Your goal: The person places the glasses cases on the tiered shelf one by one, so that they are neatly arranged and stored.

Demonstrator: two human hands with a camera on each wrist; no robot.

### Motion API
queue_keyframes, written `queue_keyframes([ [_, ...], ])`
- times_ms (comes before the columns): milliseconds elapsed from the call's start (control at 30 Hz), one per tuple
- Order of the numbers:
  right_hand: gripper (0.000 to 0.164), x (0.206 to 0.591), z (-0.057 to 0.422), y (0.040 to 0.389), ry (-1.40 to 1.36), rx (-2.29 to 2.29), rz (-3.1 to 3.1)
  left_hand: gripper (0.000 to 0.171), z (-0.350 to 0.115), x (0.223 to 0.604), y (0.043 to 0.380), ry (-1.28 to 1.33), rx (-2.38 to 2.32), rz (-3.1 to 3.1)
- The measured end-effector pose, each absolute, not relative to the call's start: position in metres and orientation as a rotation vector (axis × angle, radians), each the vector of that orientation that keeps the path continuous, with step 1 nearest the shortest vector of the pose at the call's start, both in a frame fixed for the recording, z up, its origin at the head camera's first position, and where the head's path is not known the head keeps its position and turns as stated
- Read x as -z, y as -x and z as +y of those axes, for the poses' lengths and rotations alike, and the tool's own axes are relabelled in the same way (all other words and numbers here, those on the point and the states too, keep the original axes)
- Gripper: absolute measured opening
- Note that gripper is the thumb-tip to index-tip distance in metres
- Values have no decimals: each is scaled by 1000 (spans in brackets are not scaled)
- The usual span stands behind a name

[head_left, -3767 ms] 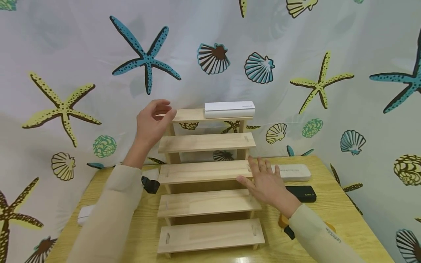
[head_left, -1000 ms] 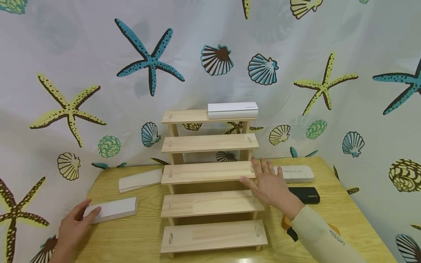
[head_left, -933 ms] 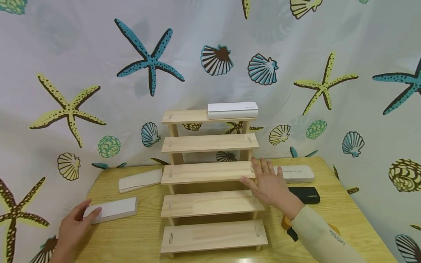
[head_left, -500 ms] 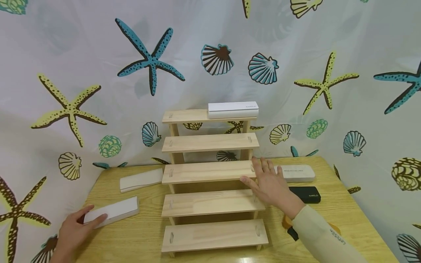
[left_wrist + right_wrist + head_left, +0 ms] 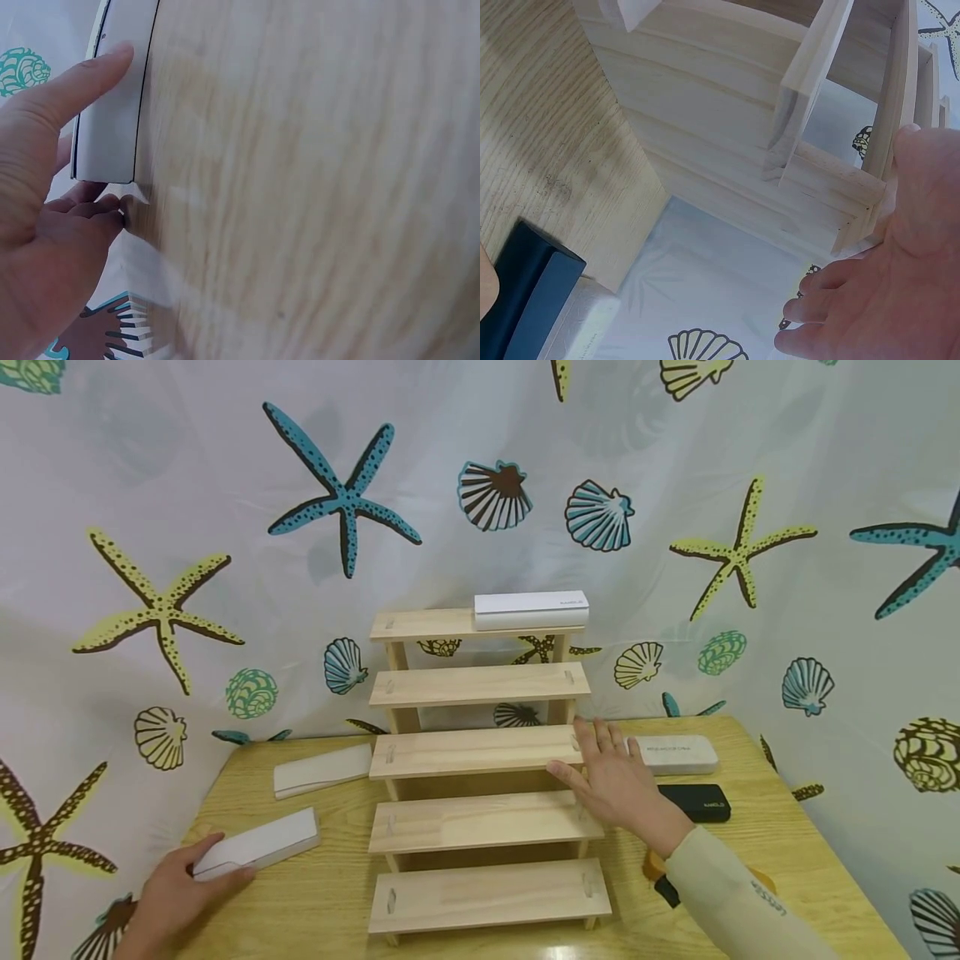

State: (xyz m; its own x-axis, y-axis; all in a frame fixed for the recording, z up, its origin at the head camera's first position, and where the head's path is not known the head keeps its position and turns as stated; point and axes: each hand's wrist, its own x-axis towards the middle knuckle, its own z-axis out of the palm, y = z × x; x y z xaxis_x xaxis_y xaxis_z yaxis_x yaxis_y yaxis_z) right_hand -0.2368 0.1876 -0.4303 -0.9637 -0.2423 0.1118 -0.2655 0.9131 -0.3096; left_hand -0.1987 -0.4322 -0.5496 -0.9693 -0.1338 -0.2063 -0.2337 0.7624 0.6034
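My left hand (image 5: 176,889) grips the left end of a white glasses case (image 5: 258,842) on the table at left. Its thumb lies along the case's near side in the left wrist view, where the white glasses case (image 5: 112,112) has dark edge lines; some fingers are behind it. My right hand (image 5: 611,777) rests with spread fingers on the right end of the middle step of a wooden stepped shelf (image 5: 472,752). In the right wrist view, the thumb of that hand (image 5: 885,247) touches the shelf's edge. Another white glasses case (image 5: 531,612) sits on the top step's right side.
A second white case (image 5: 322,771) lies left of the shelf, against its side. To the right are a pale case (image 5: 671,754) and a black case (image 5: 693,802). Something orange (image 5: 654,865) is partly hidden by my right forearm. A patterned curtain (image 5: 420,443) hangs behind the table (image 5: 322,902).
My left hand has come down from the top step's left end to the white glasses case. Its thumb has slid to the near side, and the case has turned slightly. The right hand stays put.
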Motion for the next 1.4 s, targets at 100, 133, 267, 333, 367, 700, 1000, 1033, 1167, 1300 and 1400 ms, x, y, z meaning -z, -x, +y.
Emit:
queue_keyframes([
  [100,90,430,188,237,-402,-503,-3000,114,-433,553,200,239,-974,2829],
  [133,90,430,188,237,-403,-504,-2999,112,-433,554,200,227,-965,2840],
  [267,90,429,188,237,-402,-506,-3003,107,-434,557,200,204,-930,2876],
  [333,90,429,188,236,-401,-511,-3007,108,-433,557,200,221,-928,2877],
  [367,90,429,188,236,-401,-514,-3009,108,-433,556,200,232,-932,2874],
  [700,90,427,187,235,-395,-534,-3022,104,-423,550,200,274,-945,2913],
  [1000,90,427,187,235,-400,-551,-3022,97,-419,546,197,264,-1000,2963],
  [1033,89,427,187,235,-399,-552,-3022,95,-419,545,197,261,-999,2981],
  [1167,89,427,187,235,-401,-551,-3026,90,-417,537,198,229,-1014,3018],
  [1300,89,427,188,234,-398,-554,-3027,88,-415,521,203,227,-1030,3026],
  [1400,89,428,188,235,-399,-539,-3021,88,-415,509,205,239,-1058,3023],
])
